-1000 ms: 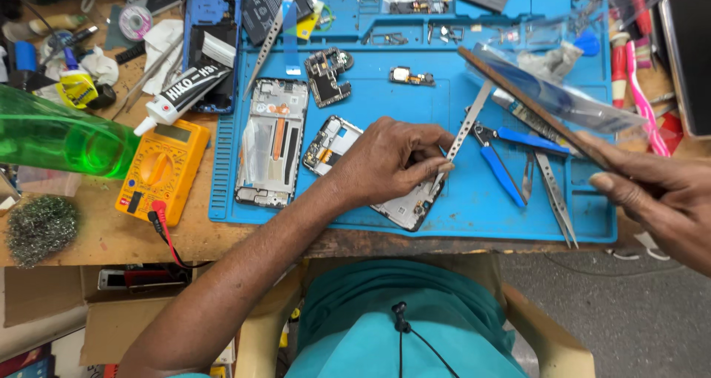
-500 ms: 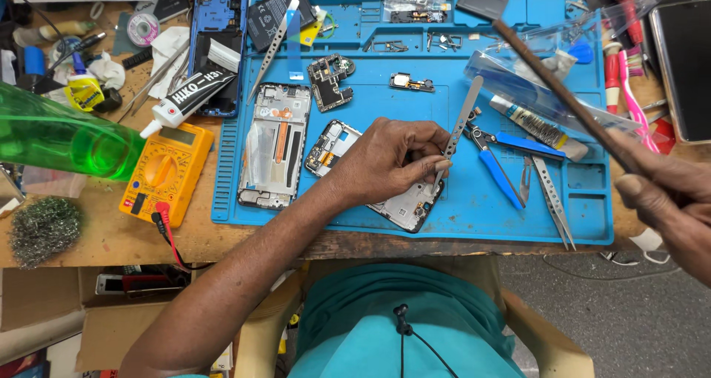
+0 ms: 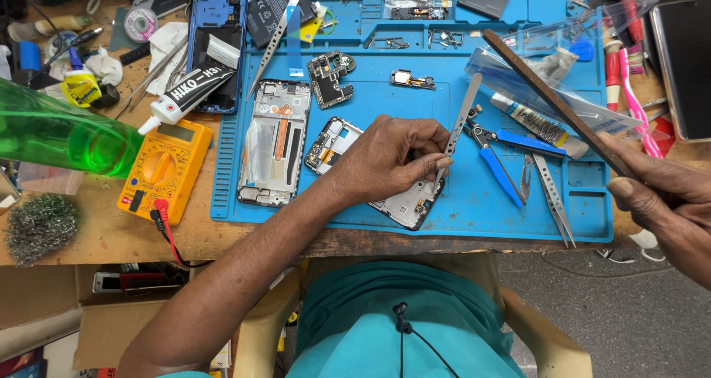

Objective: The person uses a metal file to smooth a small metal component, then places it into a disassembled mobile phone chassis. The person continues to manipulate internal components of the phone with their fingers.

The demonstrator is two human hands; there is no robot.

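The left hand (image 3: pixel 396 159) presses flat on an opened phone frame (image 3: pixel 406 206) lying on the blue mat (image 3: pixel 459 208), its long axis running from far left to near right, while its fingertips pinch the lower end of a slim metal pry tool (image 3: pixel 461 122) that slants up toward the far right. The right hand (image 3: pixel 666 193) is closed around a long dark strip (image 3: pixel 557 100), which points far-left over a clear plastic bag (image 3: pixel 592 111). Blue-handled cutters (image 3: pixel 500 152) and tweezers (image 3: pixel 552 193) lie between the hands; a second phone frame (image 3: pixel 272 142) and a yellow multimeter (image 3: pixel 164 169) sit to the left. Compared with a moment earlier, the strip has swung steeper and its hand sits nearer; the left hand has not moved.
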